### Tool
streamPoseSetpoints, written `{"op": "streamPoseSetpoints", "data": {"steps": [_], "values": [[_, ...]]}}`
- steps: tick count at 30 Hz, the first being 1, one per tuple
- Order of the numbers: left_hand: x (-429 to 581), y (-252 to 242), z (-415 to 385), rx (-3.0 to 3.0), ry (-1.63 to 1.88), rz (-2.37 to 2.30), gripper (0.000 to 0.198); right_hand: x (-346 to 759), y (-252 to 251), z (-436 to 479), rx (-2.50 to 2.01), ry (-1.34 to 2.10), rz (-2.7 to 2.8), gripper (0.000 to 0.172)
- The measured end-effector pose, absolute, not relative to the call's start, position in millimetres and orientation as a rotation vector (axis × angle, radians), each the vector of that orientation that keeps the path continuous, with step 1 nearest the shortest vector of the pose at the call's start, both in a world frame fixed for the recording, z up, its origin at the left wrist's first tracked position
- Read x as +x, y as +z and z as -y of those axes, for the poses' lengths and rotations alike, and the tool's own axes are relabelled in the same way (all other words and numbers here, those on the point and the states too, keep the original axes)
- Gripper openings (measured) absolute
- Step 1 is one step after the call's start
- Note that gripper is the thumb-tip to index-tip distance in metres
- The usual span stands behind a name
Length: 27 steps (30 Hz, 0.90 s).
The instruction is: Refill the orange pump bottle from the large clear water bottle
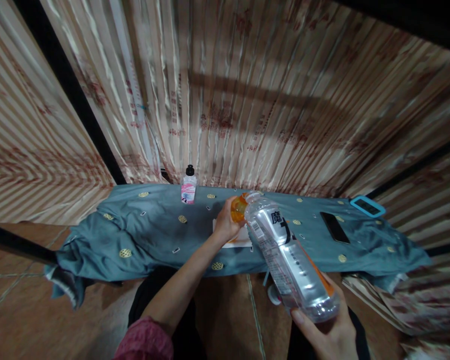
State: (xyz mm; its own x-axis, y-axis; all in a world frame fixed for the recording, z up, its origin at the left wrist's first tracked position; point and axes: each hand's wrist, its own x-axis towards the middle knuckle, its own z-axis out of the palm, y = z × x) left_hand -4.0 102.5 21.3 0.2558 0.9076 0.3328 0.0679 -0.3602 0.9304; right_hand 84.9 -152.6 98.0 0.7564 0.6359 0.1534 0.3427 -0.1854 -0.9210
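Held the bottle [289,254] tilted over the near edge of the cloth [157,240], gripping its base in the right hand [332,325]; clasped an orange object [239,209], possibly a cup, at its mouth in the left hand [225,221]. Judged light, flexible, slippery; called for gentle mid-body support.

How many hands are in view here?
2: the left hand grips an orange item near the upper end of the clear bottle; the right hand holds its lower end.

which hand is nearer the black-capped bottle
Left. In the picture, the left hand is right of and below the black-capped bottle; the right hand is farther right and lower.
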Motion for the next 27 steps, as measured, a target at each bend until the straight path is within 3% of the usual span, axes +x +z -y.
{"op": "streamPoseSetpoints", "data": {"steps": [27], "values": [[-4.5, 23.8, -102.0, 1.67, 1.204, -0.931, 0.075, 81.7, 99.0, 151.8, -1.821, 0.293, 0.753, 0.082]]}}
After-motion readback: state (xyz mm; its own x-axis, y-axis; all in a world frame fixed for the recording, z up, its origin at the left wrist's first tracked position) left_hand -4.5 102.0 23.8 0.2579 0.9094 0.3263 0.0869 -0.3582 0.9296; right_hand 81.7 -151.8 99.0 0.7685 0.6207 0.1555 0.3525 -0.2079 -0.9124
